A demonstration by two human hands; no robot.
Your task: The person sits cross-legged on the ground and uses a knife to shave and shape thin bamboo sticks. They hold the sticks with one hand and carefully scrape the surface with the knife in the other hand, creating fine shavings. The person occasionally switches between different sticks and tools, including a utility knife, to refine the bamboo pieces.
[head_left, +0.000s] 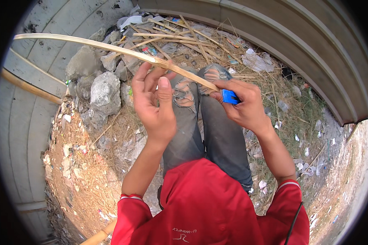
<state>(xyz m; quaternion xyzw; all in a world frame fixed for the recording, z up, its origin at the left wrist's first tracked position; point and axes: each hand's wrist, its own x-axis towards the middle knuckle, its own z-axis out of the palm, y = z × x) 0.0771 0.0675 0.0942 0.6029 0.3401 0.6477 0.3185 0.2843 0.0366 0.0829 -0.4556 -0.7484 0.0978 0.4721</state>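
Observation:
A long, pale bamboo strip [81,40] runs from the far left across to my right hand, its surface freshly shaved in places. My left hand [155,102] is palm up beneath the strip's middle. Its fingertips touch the strip, while the thumb stands apart and does not grip. My right hand [245,104] is closed around a small blue tool with a black part [230,96], held against the strip's near end. Its blade, if it has one, is hidden by the fingers. Both hands are above my knees in torn dark jeans [184,126].
Grey rocks [106,94] lie at the left, beside a panelled wall [22,118]. Ahead, several cut bamboo sticks [176,37] and litter cover the dry ground. A corrugated metal sheet [306,45] curves along the far right. A thicker bamboo pole [30,86] leans at the left.

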